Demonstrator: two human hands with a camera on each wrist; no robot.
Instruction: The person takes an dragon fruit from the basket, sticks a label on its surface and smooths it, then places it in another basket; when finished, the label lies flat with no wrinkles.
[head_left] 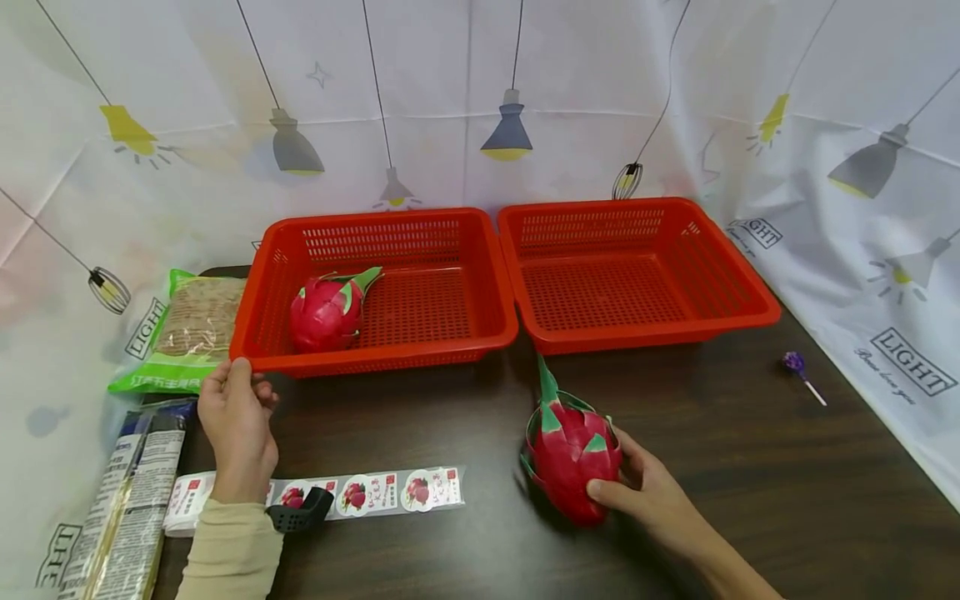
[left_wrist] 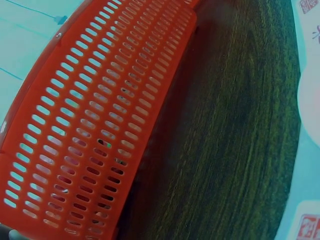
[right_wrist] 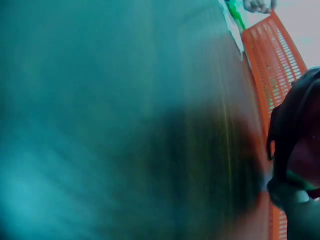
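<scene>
Sleeve [head_left: 228, 554]: nearest the camera, at 7 o'clock.
Held dragon fruit [head_left: 566, 458]: above or touching the bench [head_left: 720, 425], unclear which; green tip toward 11 o'clock.
Right hand [head_left: 648, 496]: gripping it from 4 o'clock.
Left hand [head_left: 238, 421]: at its 9 o'clock, pinching the left basket's [head_left: 375, 356] 8 o'clock corner.
Left basket: its 10 o'clock, second dragon fruit [head_left: 324, 317] inside.
Right basket [head_left: 652, 332]: its 12 o'clock.

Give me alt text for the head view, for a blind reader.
A right hand holds a dragon fruit at a dark table while the left hand grips a corner of a red basket with another dragon fruit inside. A second red basket stands to its right. Stickers lie nearer the camera.
</scene>
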